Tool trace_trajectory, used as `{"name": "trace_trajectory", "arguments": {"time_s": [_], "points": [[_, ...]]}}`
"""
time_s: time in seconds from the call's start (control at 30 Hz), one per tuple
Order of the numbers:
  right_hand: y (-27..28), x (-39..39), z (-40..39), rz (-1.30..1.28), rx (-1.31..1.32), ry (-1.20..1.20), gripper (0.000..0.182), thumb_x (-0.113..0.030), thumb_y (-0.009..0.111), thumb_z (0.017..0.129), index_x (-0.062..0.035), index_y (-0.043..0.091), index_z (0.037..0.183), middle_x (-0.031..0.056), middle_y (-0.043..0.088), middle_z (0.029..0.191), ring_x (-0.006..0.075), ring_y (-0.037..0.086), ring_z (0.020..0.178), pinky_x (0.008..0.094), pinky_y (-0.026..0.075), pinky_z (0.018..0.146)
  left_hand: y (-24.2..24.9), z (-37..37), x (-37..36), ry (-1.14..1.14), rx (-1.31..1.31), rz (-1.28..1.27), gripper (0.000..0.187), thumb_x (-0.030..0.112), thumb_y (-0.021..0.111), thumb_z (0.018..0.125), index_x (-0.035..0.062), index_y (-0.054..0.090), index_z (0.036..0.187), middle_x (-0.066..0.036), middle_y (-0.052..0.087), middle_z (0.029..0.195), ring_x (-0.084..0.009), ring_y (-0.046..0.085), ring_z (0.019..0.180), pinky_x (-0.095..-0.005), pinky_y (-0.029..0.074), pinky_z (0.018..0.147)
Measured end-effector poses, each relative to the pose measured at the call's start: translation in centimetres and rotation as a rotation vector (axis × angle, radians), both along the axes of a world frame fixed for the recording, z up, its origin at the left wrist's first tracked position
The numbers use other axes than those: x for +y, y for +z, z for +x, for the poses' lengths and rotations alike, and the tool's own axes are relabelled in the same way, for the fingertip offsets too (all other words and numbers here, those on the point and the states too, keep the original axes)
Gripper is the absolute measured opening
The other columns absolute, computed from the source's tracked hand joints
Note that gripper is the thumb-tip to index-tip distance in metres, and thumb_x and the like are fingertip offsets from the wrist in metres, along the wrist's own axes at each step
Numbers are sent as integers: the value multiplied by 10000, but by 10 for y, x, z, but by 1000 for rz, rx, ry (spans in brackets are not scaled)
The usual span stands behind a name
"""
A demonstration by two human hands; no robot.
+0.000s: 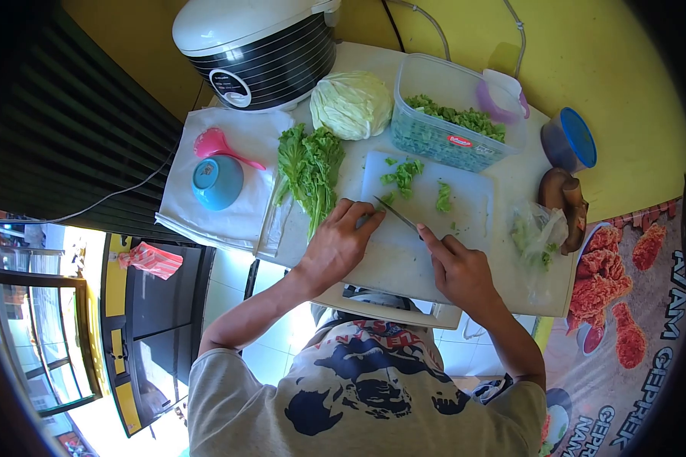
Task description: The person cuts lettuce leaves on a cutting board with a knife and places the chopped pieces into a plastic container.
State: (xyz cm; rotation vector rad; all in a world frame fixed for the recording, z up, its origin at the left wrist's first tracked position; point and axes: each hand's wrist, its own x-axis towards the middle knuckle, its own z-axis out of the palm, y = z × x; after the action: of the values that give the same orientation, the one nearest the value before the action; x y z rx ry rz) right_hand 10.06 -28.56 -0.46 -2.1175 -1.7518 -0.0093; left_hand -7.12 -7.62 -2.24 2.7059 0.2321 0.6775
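My right hand (461,270) grips a knife (397,213) whose blade points up and left over the white cutting board (465,186). My left hand (343,238) is at the board's left edge, its fingers bent and pressed together near the knife tip; what they hold, if anything, is hidden. Cut green leaves (404,177) lie in small heaps on the board's upper part. Left of the board rests a bunch of leafy greens (311,164), its stems toward my left hand. Behind the board stands a clear container (450,149) with chopped greens inside.
A cabbage (351,105) sits beside a rice cooker (263,65) at the back. On the left are a blue bowl (217,183) and a pink ladle (225,145). At the right lie a plastic bag (540,240), a brown object (562,202) and a blue-lidded tub (569,140).
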Motion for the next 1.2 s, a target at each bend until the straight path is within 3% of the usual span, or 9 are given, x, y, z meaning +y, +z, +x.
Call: {"name": "trace_trajectory", "arguments": {"time_s": [0.23, 0.33, 0.53, 0.73, 1.2], "points": [[-2, -8, 5, 51, 52, -71, 622, -36, 668, 935, -136, 532, 1534, 85, 604, 794, 250, 604, 528, 387, 539, 504, 3, 8, 8, 28, -133, -52, 249, -33, 746, 833, 39, 732, 1071, -106, 720, 967, -297, 699, 914, -396, 602, 795], [1, -9, 3, 60, 95, -87, 600, -36, 657, 956, -135, 531, 1534, 90, 611, 788, 254, 608, 532, 391, 535, 503, 7, 23, 7, 151, -179, -101, 163, -25, 751, 851, 39, 719, 998, -99, 735, 944, -299, 704, 868, -396, 599, 775], [8, -10, -1, 99, 140, -136, 568, -41, 647, 974, -133, 541, 1525, 86, 627, 773, 243, 613, 531, 385, 531, 505, 6, 43, 11, 70, -264, -14, 175, -6, 759, 833, 38, 722, 998, -95, 737, 1010, -296, 706, 918, -408, 594, 824], [8, -16, -5, 71, 168, -93, 596, -27, 658, 951, -138, 542, 1526, 79, 624, 765, 238, 609, 526, 377, 528, 497, 0, 21, 15, -66, -83, 30, 297, -10, 745, 778, 49, 742, 1069, -102, 706, 1160, -300, 679, 1070, -415, 566, 937], [-2, -12, -13, 14, 101, -54, 628, -38, 655, 928, -116, 523, 1536, 81, 597, 788, 249, 594, 512, 387, 537, 497, 2, 7, 18, -81, -64, -31, 375, -25, 753, 771, 36, 745, 1141, -115, 684, 1098, -317, 664, 1019, -414, 592, 855]]}}
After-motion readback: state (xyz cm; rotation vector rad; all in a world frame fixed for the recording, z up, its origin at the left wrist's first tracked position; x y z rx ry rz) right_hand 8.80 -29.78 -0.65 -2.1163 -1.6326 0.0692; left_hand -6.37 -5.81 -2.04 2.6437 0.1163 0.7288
